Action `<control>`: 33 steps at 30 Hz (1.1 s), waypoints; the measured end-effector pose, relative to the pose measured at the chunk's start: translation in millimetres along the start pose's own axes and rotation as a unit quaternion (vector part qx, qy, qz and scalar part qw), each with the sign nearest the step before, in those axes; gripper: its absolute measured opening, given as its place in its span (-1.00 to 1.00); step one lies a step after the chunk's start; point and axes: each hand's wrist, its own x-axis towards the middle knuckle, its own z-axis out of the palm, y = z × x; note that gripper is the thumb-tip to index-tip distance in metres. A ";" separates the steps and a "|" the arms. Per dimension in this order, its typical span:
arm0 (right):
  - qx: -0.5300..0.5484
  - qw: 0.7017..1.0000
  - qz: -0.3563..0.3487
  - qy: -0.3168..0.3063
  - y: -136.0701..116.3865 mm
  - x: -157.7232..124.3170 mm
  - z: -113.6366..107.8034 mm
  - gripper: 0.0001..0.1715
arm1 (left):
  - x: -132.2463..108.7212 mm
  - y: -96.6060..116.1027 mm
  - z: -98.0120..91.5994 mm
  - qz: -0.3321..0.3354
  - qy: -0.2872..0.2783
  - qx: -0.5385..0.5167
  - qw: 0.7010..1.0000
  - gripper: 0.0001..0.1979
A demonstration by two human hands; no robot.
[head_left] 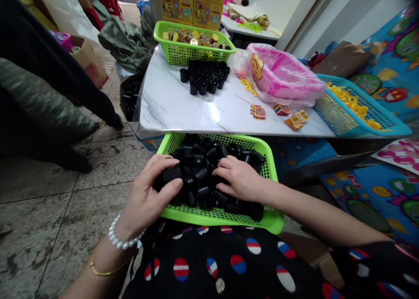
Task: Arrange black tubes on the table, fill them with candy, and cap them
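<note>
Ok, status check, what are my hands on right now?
Left hand gripping black plastic tubes. Right hand on the pile, in the green mesh basket. Another person standing off left, apart.

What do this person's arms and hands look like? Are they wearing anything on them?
Both hands are bare, with no gloves. The left hand wears a bracelet of white pearl-like beads at the wrist, with a thin gold bracelet higher up the arm. The right hand shows no jewellery, and its forearm is bare up to a black sleeve printed with red, white and blue ovals.
</note>
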 end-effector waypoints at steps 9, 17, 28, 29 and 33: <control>0.544 0.820 0.049 0.169 -23.6 15.5 -33.3 -0.55 | 3.7 7.0 7.6 0.023 -0.072 -0.008 0.997 -0.78; 0.354 0.915 0.032 0.193 -19.7 11.6 -35.7 -0.64 | 0.0 8.2 0.4 -0.024 -0.045 -0.013 0.999 -0.78; 0.053 0.998 0.016 -0.027 -9.5 -13.0 -17.2 -0.55 | -14.7 -5.6 -9.7 -0.061 -0.052 -0.072 0.994 -0.75; 0.051 0.999 0.010 0.009 -13.2 -9.4 -17.5 -0.59 | -14.1 -4.7 -8.9 -0.056 -0.045 -0.069 0.995 -0.75; 0.001 0.999 -0.047 0.018 -35.9 12.1 -9.2 -0.66 | -9.5 -1.4 -6.6 -0.038 -0.005 -0.041 0.998 -0.77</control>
